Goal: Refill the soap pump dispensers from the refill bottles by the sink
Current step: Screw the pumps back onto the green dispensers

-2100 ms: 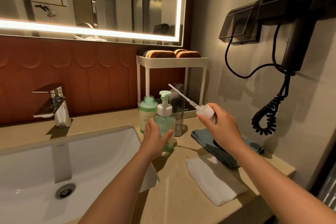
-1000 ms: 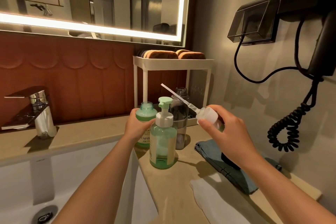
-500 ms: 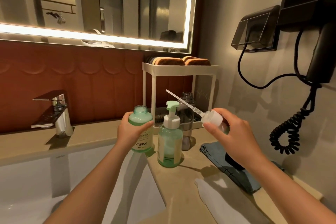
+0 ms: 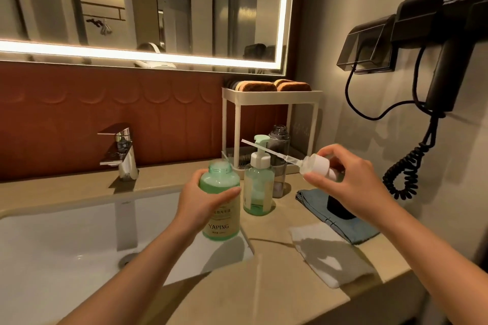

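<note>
Black wall-mounted hair dryer (image 4: 446,68): running off the right edge. Black object (image 4: 339,206) on the folded blue cloth (image 4: 351,229): lying mostly behind the right hand (image 4: 353,182). Smoky clear bottle (image 4: 280,145): standing half hidden behind the green pump dispenser (image 4: 257,190).

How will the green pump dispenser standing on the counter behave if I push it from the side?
The pump dispenser is tall on a narrow base, so a push near its top would probably tip it. Liquid seems to lie only near the bottom, so it is likely light and may slide on the smooth counter.
</note>
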A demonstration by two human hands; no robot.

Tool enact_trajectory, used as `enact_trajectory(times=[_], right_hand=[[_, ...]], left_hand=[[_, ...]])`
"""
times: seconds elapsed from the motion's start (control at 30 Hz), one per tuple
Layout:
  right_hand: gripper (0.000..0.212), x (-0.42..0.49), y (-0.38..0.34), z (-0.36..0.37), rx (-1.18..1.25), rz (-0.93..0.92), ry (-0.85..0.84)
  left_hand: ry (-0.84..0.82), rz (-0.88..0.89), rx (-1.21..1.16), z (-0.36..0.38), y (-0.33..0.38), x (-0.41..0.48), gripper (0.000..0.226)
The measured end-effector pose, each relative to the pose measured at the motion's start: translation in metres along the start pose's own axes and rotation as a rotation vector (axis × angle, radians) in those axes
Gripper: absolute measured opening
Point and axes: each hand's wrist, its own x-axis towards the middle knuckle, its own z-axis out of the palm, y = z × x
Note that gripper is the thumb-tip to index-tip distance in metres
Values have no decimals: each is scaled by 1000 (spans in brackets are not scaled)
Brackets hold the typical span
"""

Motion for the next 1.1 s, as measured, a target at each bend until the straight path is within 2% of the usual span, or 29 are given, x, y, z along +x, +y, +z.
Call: enact_trajectory(times=[0.2, 0.33, 0.57, 0.8, 1.1], right_hand=[[37, -14, -11, -12, -3, -17, -60], [31, -17, -22, -33, 13, -22, -122], [28, -13, -41, -62, -42, -4, -282], [37, -2, -64, -70, -174, -14, -389], [40, 28, -102, -44, -411, -116, -578]], left_hand=[[-21, 22, -1, 8, -4, -45, 55], [-50, 46, 9, 15, -7, -65, 56], [-57, 104, 34, 28, -6, -79, 63], [-57, 145, 11, 34, -13, -87, 68], [-13, 168, 13, 38, -19, -90, 60]])
